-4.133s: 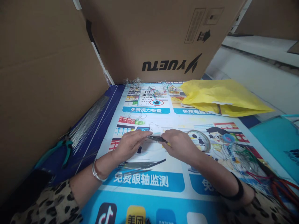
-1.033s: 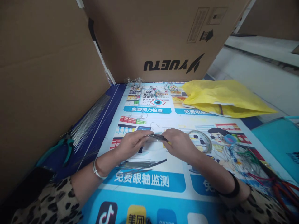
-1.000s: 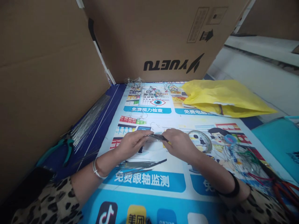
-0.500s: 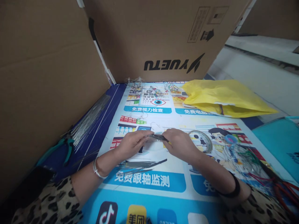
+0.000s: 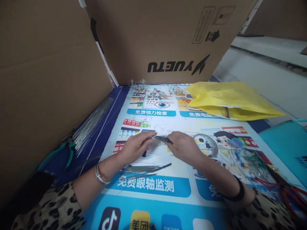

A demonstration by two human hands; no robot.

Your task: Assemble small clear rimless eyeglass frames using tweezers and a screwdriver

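Pliers (image 5: 162, 139), slim and dark with a bit of yellow handle showing, sit in my right hand (image 5: 185, 147), whose fingers are curled tight around the handles; the nose points left toward my left hand (image 5: 134, 147). I see the left thumb and forefinger pinched together on a thin piece of wire (image 5: 153, 136) right at the plier tips, though the wire is too fine for me to tell its shape. Both hands rest low over the printed poster (image 5: 153, 187) that covers the table, about at its middle. Just in front of my wrists lies a small bundle of dark wires (image 5: 146, 168). Off to my left a long sheaf of silvery wire rods (image 5: 92, 123) runs along the cardboard wall (image 5: 48, 83), with teal-handled pliers (image 5: 67, 151) beside it. A yellow plastic bag (image 5: 230, 99) lies far right, and a tangle of coloured wires (image 5: 249, 161) near my right forearm.
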